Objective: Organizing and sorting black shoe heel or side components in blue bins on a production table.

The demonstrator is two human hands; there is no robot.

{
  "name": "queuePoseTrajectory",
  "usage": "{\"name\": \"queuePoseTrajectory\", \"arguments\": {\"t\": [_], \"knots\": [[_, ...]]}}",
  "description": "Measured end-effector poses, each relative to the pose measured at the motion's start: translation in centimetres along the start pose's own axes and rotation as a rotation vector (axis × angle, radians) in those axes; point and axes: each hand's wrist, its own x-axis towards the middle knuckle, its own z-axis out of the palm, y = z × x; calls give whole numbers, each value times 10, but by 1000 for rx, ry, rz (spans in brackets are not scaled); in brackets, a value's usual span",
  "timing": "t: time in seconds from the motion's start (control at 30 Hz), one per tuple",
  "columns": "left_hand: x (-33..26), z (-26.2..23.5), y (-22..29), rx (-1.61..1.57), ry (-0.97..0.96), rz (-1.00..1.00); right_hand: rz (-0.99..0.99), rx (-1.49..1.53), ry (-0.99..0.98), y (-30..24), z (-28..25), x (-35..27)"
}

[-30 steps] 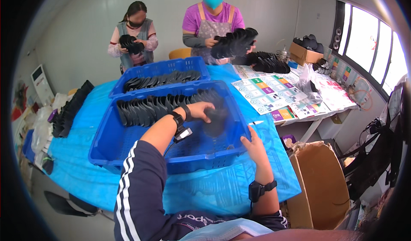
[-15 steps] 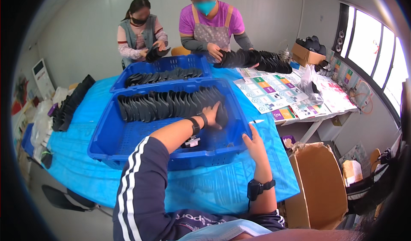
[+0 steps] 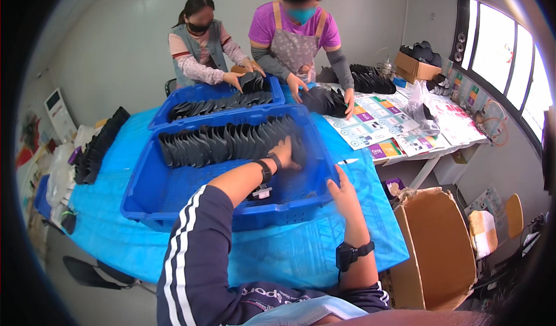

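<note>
The left hand (image 3: pixel 282 154) reached over a blue crate (image 3: pixel 278 217) and lay on the right end of a row of black curved pieces (image 3: pixel 217 142). Its fingers were bent against the last few pieces, though from where I stood I couldn't tell whether they gripped any of them; the end of the row was a bit blurred. The rest of the row ran off to the left of those fingers, the pieces leaning one against another. Below them, a small pale device (image 3: pixel 260 194) sat near the wrist.

The right hand (image 3: pixel 347 201) was at the crate's right wall, its fingers spread and holding nothing, with a small white pointed thing (image 3: pixel 347 161) just beyond their tips. Under it all, a blue sheet (image 3: pixel 289 251) covered the surface.

Beyond the left fingers stood a second blue crate (image 3: pixel 165 105), where a co-worker in a vest (image 3: pixel 202 51) had both hands on a black bundle (image 3: pixel 253 83). Farther right, another co-worker in an apron (image 3: pixel 289 57) held a black stack (image 3: pixel 324 101) low over printed sheets (image 3: pixel 370 120).
</note>
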Motion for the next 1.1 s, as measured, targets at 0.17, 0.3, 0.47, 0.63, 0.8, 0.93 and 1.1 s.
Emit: {"name": "queuePoseTrajectory", "arguments": {"t": [0.17, 0.3, 0.47, 0.63, 0.8, 0.93, 1.1], "knots": [[-3, -1, -3, 104, -9, 33, -48, 22, 26, 11, 2, 4], [8, -18, -24, -35, -220, 72, -17, 41, 7, -3, 6, -1], [3, -59, -59, -114, -305, 220, -33, 82, 4, 5, 3, 0], [-25, -118, -123, 58, -514, 151, 30, 34, -35, -4, -4, -2], [-73, -150, -201, 91, -307, -1, 84, -63, -103, -22, -4, -1], [-120, -184, -177, 235, -432, -51, 45, -18, -54, -10, -7, -1], [-229, -213, -148, 20, -105, 231, 97, 79, 55, -9, 4, -3]]}}
